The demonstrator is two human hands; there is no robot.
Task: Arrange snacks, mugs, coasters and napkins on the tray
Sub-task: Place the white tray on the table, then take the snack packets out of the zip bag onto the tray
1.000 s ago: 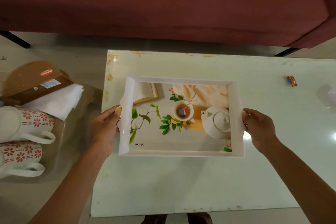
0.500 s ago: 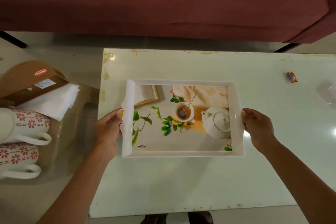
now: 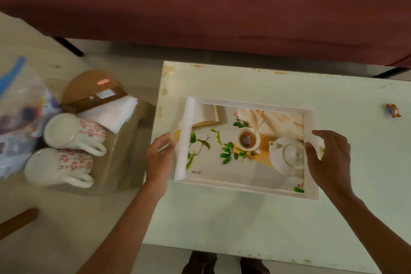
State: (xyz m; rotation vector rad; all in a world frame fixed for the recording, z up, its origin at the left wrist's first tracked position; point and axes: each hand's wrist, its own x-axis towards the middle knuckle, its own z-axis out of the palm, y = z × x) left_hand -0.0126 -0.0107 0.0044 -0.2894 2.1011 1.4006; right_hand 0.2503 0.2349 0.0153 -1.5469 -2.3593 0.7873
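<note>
Resting tray [image 3: 249,187] on pale table [image 3: 222,224]

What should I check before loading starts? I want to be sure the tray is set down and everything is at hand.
1. Tray flat on the table: ok.
2. Tray holds nothing real, only its printed teapot picture: ok.
3. Left hand open beside the tray's handle, empty: ok.
4. Right hand open over the tray's right edge, empty: ok.
5. Two mugs lying on their sides to the left, napkins behind them: ok.
6. Coasters: cannot tell, perhaps in the brown box.
</note>
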